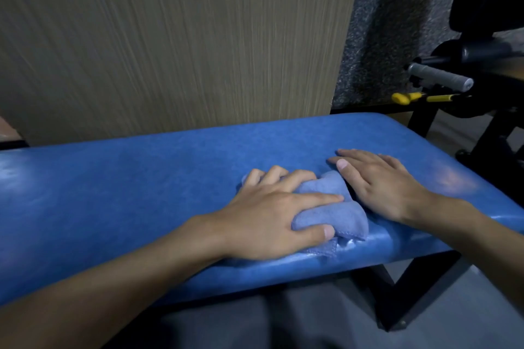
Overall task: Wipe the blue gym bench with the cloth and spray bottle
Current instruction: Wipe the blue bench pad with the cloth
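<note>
The blue padded gym bench (127, 178) runs across the view from left to right. A bunched light-blue cloth (334, 215) lies on its right half, near the front edge. My left hand (266, 212) presses down on the cloth, with the fingers and thumb closed around its folds. My right hand (380, 181) lies flat on the pad just right of the cloth, fingers apart, its thumb against the cloth's upper edge. No spray bottle is in view.
A beige striped wall panel (170, 37) stands right behind the bench. At the right is black gym equipment with a grey handle (441, 76) and a yellow pin (402, 98). The bench's black frame legs (402, 300) reach the grey floor at lower right.
</note>
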The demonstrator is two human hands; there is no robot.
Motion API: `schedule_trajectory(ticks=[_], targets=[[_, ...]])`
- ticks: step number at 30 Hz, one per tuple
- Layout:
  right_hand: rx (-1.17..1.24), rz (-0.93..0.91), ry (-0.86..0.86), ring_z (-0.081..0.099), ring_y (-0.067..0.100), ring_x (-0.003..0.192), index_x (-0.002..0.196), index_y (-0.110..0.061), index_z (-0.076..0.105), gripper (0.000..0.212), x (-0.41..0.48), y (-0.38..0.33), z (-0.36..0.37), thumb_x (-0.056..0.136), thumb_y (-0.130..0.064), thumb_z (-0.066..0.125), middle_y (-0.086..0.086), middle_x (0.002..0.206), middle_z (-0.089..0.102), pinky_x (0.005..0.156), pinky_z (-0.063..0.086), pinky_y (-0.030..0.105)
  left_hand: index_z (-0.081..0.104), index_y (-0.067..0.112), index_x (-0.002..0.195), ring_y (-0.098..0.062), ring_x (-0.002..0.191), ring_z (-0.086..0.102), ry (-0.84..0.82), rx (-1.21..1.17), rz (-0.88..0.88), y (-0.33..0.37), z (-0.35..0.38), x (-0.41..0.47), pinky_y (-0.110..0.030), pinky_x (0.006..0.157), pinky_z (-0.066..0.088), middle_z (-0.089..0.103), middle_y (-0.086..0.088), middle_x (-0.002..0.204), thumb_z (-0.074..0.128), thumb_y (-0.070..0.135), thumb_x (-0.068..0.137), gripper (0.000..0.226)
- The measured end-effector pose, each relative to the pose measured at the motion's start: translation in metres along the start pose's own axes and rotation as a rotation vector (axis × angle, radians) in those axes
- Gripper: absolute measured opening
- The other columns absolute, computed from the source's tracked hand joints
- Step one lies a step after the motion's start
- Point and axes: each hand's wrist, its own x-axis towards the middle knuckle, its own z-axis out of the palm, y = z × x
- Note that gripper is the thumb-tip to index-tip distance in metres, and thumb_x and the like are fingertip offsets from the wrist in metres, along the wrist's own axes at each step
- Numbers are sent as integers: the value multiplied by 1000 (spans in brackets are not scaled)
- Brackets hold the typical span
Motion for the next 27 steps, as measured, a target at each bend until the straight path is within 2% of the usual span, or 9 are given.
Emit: schedule_trajectory(ticks=[5, 8, 11, 14, 17, 20, 23, 25, 27], targets=[[47, -31, 139, 34, 9, 139, 131, -28, 54, 77, 0, -14, -5, 92, -62, -3, -10, 143, 49, 117, 18, 45, 10, 65, 135, -12, 117, 31, 27, -77, -54, -46, -1, 20, -36, 102, 20, 34, 21, 136, 31, 73, 88, 52], [13, -72, 42, 21, 4, 144, 142, -36, 42, 82, -1, -25, 3, 84, -67, -7, -15, 153, 35, 119, 14, 41, 11, 72, 131, -15, 120, 34, 22, -48, -189, -87, -5, 36, -41, 104, 22, 38, 17, 137, 27, 75, 82, 51], [-60, -83, -22, 7, 1, 146, 146, -42, 31, 72, -1, -29, 12, 88, -64, -6, -20, 158, 20, 118, 5, 35, 12, 75, 124, -25, 127, 36, 29, -22, -339, -139, -12, 45, -48, 105, 24, 41, 10, 140, 25, 75, 78, 48], [-65, -76, -19, 6, -1, 146, 146, -44, 28, 70, -2, -29, 12, 90, -66, -5, -22, 158, 17, 118, 4, 34, 27, 70, 130, -32, 128, 36, 7, 7, -499, -189, -19, 48, -51, 100, 23, 41, 4, 143, 25, 75, 78, 52], [-85, -73, -12, 7, 0, 145, 146, -43, 29, 65, -1, -30, 12, 93, -63, -2, -22, 157, 18, 118, 4, 34, 27, 68, 135, -32, 130, 33, 3, -19, -614, -210, -21, 51, -53, 100, 22, 39, 3, 146, 25, 76, 81, 55], [-88, -65, -6, 9, 1, 145, 146, -43, 30, 61, -2, -30, 12, 95, -61, 1, -21, 157, 20, 117, 6, 35, 34, 64, 134, -29, 127, 34, 24, -27, -590, -191, -17, 50, -49, 98, 21, 40, 7, 144, 28, 74, 84, 51], [-67, -64, -10, 11, 1, 144, 145, -43, 32, 59, -1, -30, 12, 96, -60, 2, -21, 156, 23, 118, 7, 36, 36, 66, 132, -26, 128, 32, 3, -43, -488, -143, -16, 34, -46, 100, 19, 36, 12, 146, 22, 80, 74, 62], [-27, -62, -6, 14, 0, 144, 144, -42, 36, 61, -2, -29, 10, 94, -58, 4, -20, 155, 26, 118, 8, 37, 28, 69, 133, -23, 129, 31, -18, -34, -374, -101, -12, 17, -45, 104, 19, 33, 14, 146, 17, 81, 72, 64], [37, -54, 34, 20, 1, 143, 143, -38, 40, 62, 0, -28, 11, 95, -55, 5, -19, 153, 33, 118, 11, 36, 11, 71, 134, -19, 126, 29, -6, -11, -225, -56, -6, -3, -46, 106, 20, 29, 17, 145, 10, 81, 72, 63]])
